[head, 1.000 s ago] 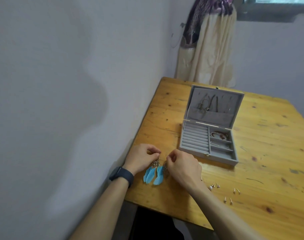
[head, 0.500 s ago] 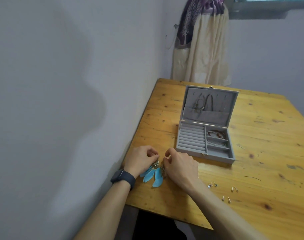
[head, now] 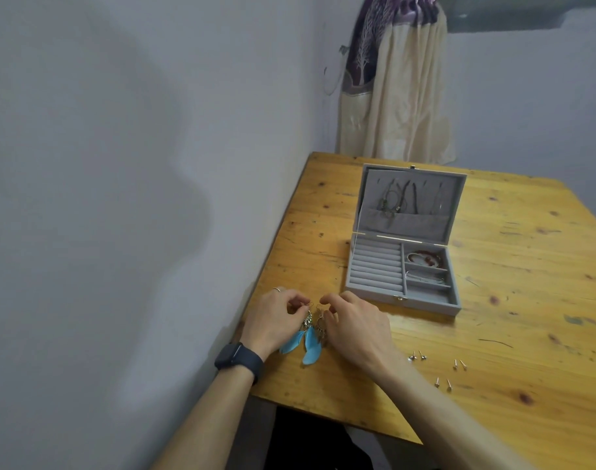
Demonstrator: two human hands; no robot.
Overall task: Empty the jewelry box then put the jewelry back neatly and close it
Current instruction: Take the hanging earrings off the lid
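Observation:
A grey jewelry box [head: 374,266] stands open on the wooden table [head: 510,300], lid upright, with necklaces [head: 396,201] hanging in the lid. A bracelet [head: 423,258] lies in its top right compartment and thin silver pieces lie in the compartment below. Near the table's left front corner my left hand [head: 276,322] and my right hand [head: 354,325] each pinch the hook of a blue feather earring [head: 310,340]. The feathers lie on the wood between my hands.
Several small stud earrings [head: 437,366] lie in pairs on the table right of my right wrist. A ring [head: 277,290] sits just beyond my left hand. A white wall runs along the table's left edge; a curtain [head: 395,89] hangs at the far corner.
Both hands stay at the feather earrings with only small finger shifts. The view has tilted slightly, so the box and hands sit a little differently in the frame.

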